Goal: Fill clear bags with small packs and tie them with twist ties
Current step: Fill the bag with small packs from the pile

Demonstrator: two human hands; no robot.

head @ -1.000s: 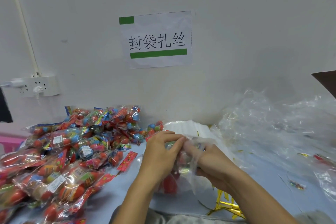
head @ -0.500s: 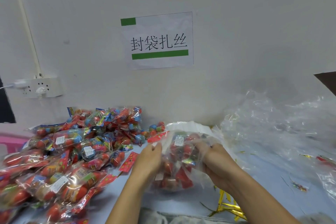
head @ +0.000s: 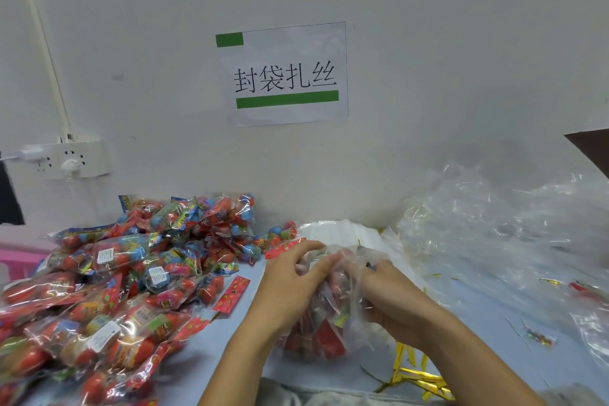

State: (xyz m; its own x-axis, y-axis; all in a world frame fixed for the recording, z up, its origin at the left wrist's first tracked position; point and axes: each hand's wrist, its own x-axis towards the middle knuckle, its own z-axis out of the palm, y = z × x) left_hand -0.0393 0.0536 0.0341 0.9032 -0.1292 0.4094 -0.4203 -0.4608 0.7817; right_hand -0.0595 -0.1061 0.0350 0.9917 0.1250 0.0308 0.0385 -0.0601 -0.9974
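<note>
Hands, two: left hand (head: 290,287), right hand (head: 392,300) gripping one clear bag (head: 329,316).

The clear bag (head: 333,293) between the hands is showing as thin, glossy, crinkled plastic film. The filled bags (head: 108,300) piled at left are glinting with the same shiny wrap. The twist ties (head: 415,376) are gleaming like gold metallic foil. The heap of empty bags (head: 501,234) is looking transparent and wrinkled. The wall sign (head: 283,76) is appearing as matt white paper.
</note>
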